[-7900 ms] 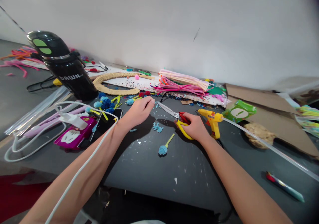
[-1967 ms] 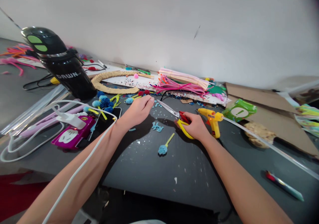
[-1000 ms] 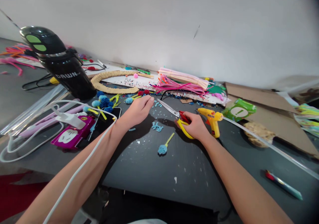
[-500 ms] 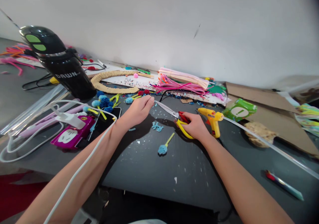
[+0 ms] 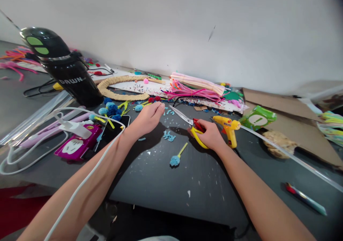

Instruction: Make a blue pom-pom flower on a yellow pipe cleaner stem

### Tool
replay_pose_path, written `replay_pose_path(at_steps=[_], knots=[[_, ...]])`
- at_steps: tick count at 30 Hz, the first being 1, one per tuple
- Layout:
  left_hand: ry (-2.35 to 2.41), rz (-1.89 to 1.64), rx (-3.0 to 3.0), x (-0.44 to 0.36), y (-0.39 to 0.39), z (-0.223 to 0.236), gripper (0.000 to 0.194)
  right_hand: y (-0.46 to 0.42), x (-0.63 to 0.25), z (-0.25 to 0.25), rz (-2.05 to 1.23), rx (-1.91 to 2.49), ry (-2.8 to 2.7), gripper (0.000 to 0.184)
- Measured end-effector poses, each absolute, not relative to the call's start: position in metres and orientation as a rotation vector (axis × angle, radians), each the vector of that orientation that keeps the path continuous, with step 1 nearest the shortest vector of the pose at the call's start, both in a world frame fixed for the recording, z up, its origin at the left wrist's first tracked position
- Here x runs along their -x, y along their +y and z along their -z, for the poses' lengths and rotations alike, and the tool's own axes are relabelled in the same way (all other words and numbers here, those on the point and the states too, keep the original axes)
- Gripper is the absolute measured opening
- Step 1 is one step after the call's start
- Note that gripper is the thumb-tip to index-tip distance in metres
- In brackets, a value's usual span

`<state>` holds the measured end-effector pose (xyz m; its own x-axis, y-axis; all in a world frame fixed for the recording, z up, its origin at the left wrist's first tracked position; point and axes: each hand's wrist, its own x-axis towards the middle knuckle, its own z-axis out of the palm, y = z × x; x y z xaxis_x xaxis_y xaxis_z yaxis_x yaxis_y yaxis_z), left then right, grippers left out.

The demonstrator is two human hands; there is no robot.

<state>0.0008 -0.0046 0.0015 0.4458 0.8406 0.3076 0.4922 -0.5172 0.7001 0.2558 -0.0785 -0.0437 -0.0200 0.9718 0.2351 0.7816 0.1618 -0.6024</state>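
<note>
My right hand [image 5: 210,135] grips the yellow and red handles of a pair of scissors [image 5: 184,118], whose closed blades point up and left over the dark table [image 5: 166,184]. My left hand [image 5: 148,119] rests on the table with its fingers curled together, fingertips close to the blade tips; what they pinch is too small to make out. Light blue cuttings [image 5: 168,136] lie between the hands. A blue pom-pom on a yellow stem [image 5: 177,157] lies just in front of them.
A yellow glue gun [image 5: 227,128] stands right of my right hand. A black bottle [image 5: 63,69], a phone [image 5: 114,130], a magenta case [image 5: 76,145] and white cable [image 5: 88,178] sit left. A woven ring [image 5: 120,87], pink pipe cleaners [image 5: 195,89], a green packet [image 5: 257,119] and cardboard [image 5: 292,123] line the back.
Nearly nothing has moved. The scissors' blades have shifted slightly between frames while both hands stay in place.
</note>
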Motion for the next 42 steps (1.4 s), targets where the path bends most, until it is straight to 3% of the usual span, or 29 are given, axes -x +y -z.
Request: replay_pose_path(at_steps=[22, 36, 42], knots=[[1.077, -0.876, -2.177, -0.0026, -0.0081, -0.004, 0.035, -0.0781, -0.2566, 0.0436, -0.447, 1.669, -1.861, 0.029], [1.097, -0.882, -2.194, -0.0024, -0.0071, -0.0036, 0.036, -0.0766, -0.2576, 0.0454, -0.438, 1.649, -1.838, 0.017], [1.108, -0.879, -2.176, -0.0021, -0.007, -0.0033, 0.037, -0.0788, -0.2554, 0.0436, -0.417, 1.648, -1.842, 0.026]])
